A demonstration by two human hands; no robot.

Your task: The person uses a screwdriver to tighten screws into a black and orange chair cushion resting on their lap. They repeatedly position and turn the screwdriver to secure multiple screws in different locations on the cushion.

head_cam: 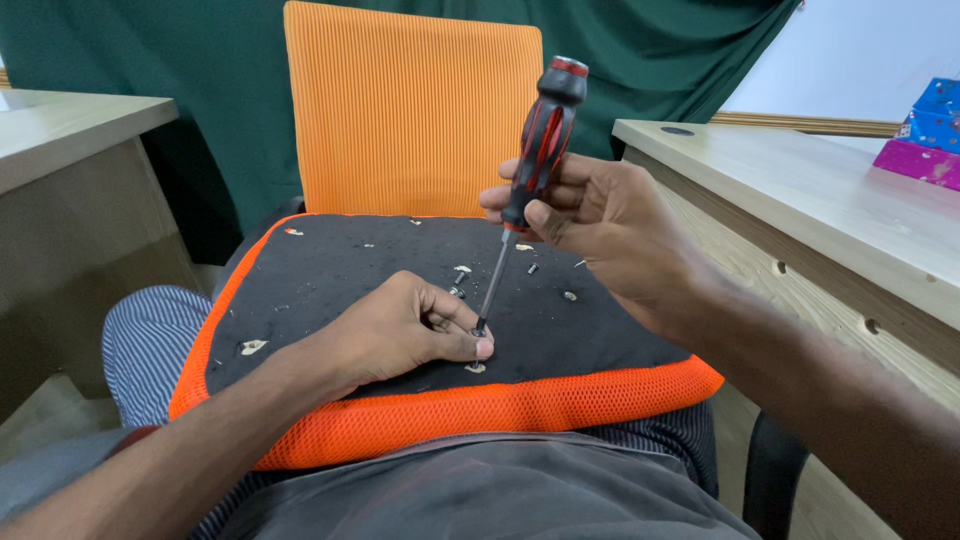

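Observation:
My right hand (600,225) grips a red and black screwdriver (540,140) by its handle, holding it nearly upright with the shaft tilted down to the left. My left hand (410,325) rests on the black underside of an orange seat cushion (340,260) lying across my lap. Its thumb and forefinger pinch a small screw (479,338) at the screwdriver's tip. Loose screws (458,280) and pale chips (254,346) lie scattered on the black surface.
An orange chair back (410,110) stands upright behind the cushion. A wooden desk (800,200) runs along the right, with blue and magenta boxes (925,135) on its far corner. Another desk (70,130) is at left. A dark green curtain (200,60) hangs behind.

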